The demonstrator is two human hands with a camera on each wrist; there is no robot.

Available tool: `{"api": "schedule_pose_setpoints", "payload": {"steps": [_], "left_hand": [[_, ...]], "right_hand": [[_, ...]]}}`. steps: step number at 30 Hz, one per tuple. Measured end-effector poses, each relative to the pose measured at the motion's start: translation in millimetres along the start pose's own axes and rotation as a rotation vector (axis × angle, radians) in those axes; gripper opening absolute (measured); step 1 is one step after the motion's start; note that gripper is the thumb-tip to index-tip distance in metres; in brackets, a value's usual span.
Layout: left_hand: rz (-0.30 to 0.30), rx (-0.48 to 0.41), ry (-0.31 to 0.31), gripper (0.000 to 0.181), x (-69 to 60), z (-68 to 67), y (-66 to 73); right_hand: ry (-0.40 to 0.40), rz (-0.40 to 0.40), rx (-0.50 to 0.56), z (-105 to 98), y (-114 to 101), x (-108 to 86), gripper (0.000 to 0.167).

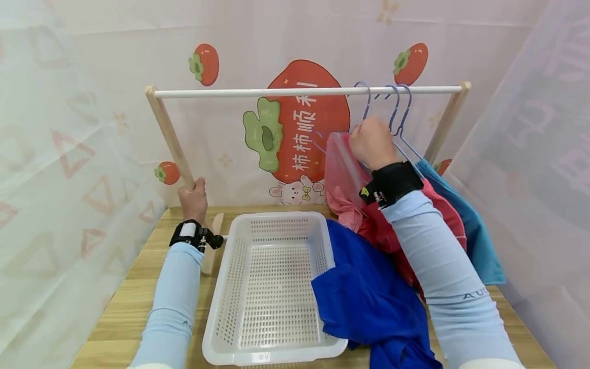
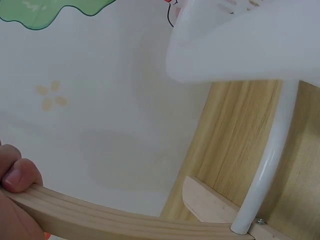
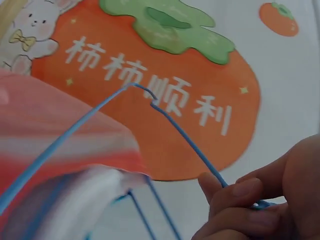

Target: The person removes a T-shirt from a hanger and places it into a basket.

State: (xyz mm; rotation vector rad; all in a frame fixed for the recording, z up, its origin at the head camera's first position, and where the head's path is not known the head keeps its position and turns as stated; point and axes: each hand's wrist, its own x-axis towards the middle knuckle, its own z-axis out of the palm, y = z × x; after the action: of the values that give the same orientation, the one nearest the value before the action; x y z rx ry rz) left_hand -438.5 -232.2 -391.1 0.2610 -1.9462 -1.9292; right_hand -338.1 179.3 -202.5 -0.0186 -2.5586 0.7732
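Observation:
My left hand [image 1: 193, 201] grips the left wooden post [image 1: 168, 128] of a clothes rack, low down; in the left wrist view its fingers curl round the post [image 2: 115, 215]. Up near the white rod [image 1: 258, 93], my right hand [image 1: 374, 142] holds a blue wire hanger [image 3: 192, 145] at its neck, and the hook curves over the rod. A pink and red garment [image 1: 338, 159] hangs on that hanger. Further right on the rod are two more blue hangers [image 1: 405, 110], with a red garment [image 1: 444, 210] and a teal one [image 1: 479, 230] below, partly behind my right arm.
A white perforated basket [image 1: 276, 351] stands on the wooden table [image 1: 120, 307] between my arms. Royal blue cloth [image 1: 369, 297] lies over its right rim and onto the table. Behind the rack hangs a printed backdrop [image 1: 230, 31]; the rack's right post [image 1: 447, 123] stands beyond the garments.

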Motion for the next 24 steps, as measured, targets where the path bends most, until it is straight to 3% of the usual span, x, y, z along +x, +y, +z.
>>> {"api": "schedule_pose_setpoints", "payload": {"steps": [4,8,12,14,16,18,22,24], "left_hand": [[0.021,0.008,-0.015,0.045,-1.5,-1.5,-6.3],[0.038,0.008,-0.032,0.046,-3.0,-2.5,-4.0],[0.033,-0.009,-0.039,0.045,-0.4,-1.5,-0.4],[0.031,-0.013,-0.041,0.045,2.3,-0.4,0.8],[0.039,-0.012,-0.043,0.046,4.6,-0.2,2.4],[0.049,-0.007,-0.045,0.048,5.5,-1.1,4.2],[0.053,0.037,-0.06,0.051,3.6,-5.0,3.7],[0.039,0.062,-0.072,0.052,2.2,-7.7,0.7]], "right_hand": [[-0.046,0.069,0.015,11.3,6.8,-9.1,0.036],[0.002,0.049,0.002,1.1,3.8,-33.6,0.062],[0.128,-0.144,-0.031,-18.0,-2.5,-85.3,0.068],[0.123,-0.246,-0.042,-24.9,-0.5,-118.3,0.068],[0.047,-0.307,-0.064,-27.7,7.3,-150.9,0.07],[-0.097,-0.293,-0.091,-27.4,20.9,-179.9,0.078],[-0.379,-0.165,-0.125,-12.8,67.4,-221.4,0.096],[-0.481,-0.085,-0.123,3.0,95.6,-236.5,0.11]]}}
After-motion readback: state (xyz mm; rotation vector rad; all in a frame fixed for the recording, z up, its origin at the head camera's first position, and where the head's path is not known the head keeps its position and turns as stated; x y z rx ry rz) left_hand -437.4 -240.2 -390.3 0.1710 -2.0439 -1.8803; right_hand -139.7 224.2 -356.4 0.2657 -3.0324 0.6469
